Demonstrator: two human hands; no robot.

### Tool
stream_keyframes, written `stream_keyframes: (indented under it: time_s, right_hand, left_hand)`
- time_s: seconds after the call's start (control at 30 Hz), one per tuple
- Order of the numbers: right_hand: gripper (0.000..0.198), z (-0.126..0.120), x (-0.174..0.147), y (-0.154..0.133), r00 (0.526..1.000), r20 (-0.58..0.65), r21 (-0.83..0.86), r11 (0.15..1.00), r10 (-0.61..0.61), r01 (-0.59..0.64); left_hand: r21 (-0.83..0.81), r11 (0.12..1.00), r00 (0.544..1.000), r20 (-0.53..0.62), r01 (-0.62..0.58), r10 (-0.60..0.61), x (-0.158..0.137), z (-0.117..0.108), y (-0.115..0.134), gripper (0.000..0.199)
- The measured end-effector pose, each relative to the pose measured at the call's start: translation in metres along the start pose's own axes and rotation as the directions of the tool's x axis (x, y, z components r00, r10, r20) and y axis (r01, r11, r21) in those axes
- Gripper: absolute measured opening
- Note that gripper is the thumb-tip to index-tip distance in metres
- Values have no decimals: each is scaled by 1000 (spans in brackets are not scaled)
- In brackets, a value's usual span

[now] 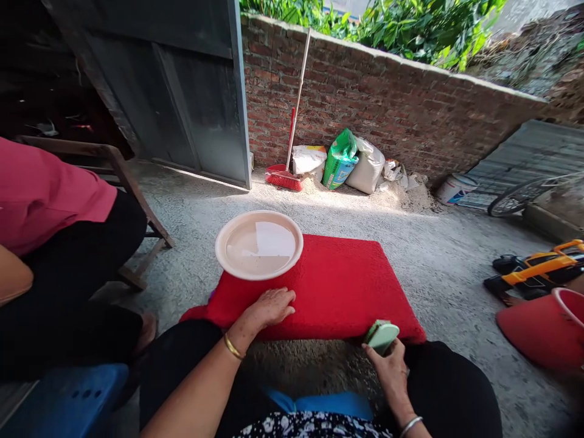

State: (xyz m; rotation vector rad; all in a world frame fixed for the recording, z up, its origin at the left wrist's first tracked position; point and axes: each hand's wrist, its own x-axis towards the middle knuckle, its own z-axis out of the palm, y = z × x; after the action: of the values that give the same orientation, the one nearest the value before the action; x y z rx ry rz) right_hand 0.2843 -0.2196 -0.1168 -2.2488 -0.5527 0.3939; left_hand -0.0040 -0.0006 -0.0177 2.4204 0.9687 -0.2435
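Observation:
A red fleecy cloth (342,280) covers a low table in front of my knees. My left hand (274,306) lies palm down on its near edge, fingers slightly bent and holding nothing. In my right hand (391,368) is a pale green scrubbing brush (384,336), gripped at the cloth's near right corner. Its smooth back faces up, and darker bristles show along its left side. A round, pale pink basin (219,249) of water stands on the far left part of the cloth, beyond my left hand.
A person in a pink top (50,194) sits at the left by a wooden chair (132,182). A blue plastic stool (68,401) is near my left. Red bucket (538,328) and orange-black toy vehicle (533,271) stand right. Broom (285,178) and sacks (340,158) line the brick wall.

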Motion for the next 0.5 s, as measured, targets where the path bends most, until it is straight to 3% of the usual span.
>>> stream_keyframes:
  time_s: [0.07,0.17,0.23,0.33,0.4,0.5]
  right_hand:
    - [73,13,-18,2,984,126,-35,991,-124,130]
    - [61,21,-33,1,923,267,-25,956,-277,294]
    - [67,16,-27,-2,938,216,17,962,-271,274]
    - [82,6,-8,-9,991,53,51,991,-125,122]
    - [86,5,-4,-12,998,-1,14,998,-67,67]
    - [77,17,-20,-11,984,113,-72,986,-139,148]
  left_hand:
    - [0,1000,1000,-3,-4,4,0,1,-1,15]
    - [3,1000,1000,-5,-7,7,2,3,-3,16]
    - [3,1000,1000,-7,-10,10,3,5,-4,17]
    - [-2,1000,1000,-13,-14,13,4,8,-5,19]
    - [-6,1000,1000,-17,-14,14,4,9,-6,19]
    - [-7,1000,1000,-21,-13,13,4,10,-6,19]
